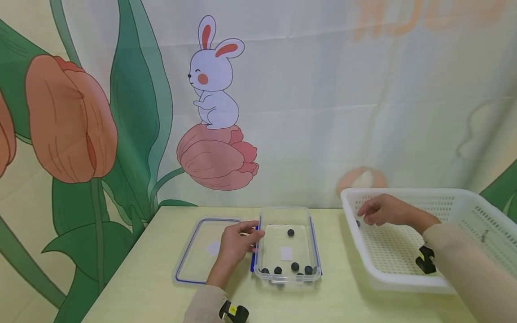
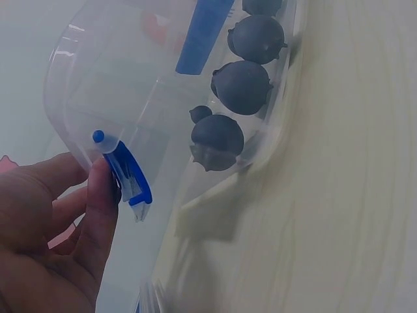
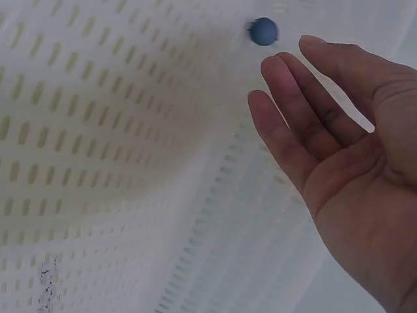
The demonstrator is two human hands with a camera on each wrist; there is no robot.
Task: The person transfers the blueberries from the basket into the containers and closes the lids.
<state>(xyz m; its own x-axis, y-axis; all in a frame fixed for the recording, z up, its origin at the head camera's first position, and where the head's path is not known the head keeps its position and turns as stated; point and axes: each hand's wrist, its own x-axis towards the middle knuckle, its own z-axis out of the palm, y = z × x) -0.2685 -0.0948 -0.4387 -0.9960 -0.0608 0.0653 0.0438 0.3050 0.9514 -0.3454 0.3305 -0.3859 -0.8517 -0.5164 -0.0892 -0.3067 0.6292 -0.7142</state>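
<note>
My left hand (image 1: 237, 242) pinches the left rim of a clear plastic food container (image 1: 286, 282), thumb over the edge and fingers outside by a blue locking clip (image 2: 130, 173). Inside, several small black balls lie mostly along the near end, and one ball (image 1: 291, 233) sits farther back. Over the left end of a white perforated basket (image 1: 397, 280) hovers my right hand (image 1: 385, 211). Its loosely bent fingers hold nothing. A single dark ball (image 3: 263, 31) lies in the basket's far left corner, just past the fingertips.
Flat on the table, left of the container, lies a clear lid (image 1: 190, 264) with a blue seal, partly behind my left forearm. A pale table (image 1: 335, 305) carries everything. Behind it hangs a cloth (image 1: 299, 112) printed with tulips and a rabbit.
</note>
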